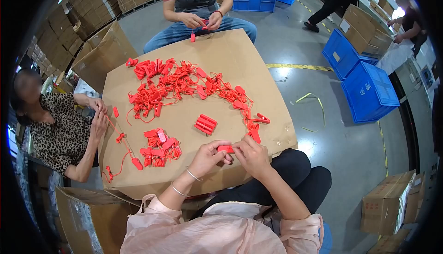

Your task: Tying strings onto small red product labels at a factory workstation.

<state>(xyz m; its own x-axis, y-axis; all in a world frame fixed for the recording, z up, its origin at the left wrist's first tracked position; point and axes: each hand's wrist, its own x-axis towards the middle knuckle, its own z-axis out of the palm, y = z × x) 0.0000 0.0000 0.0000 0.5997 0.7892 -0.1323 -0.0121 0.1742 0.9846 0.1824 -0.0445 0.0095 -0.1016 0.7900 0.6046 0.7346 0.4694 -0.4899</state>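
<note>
Over the near edge of the cardboard-topped table, my left hand pinches one end of a small oblong red plastic piece. The fingertips of my right hand are closed on its other end. Just beyond my hands lies a block of red bars side by side. Left of it is a small pile of red tags with cords. A long curved heap of similar corded red pieces stretches across the far side, its right tail reaching close to my right hand.
Across the table a seated person handles a red piece. Another person at the left holds a red cord. Open cardboard boxes stand at the table's left. Blue crates and a cardboard box stand at the right.
</note>
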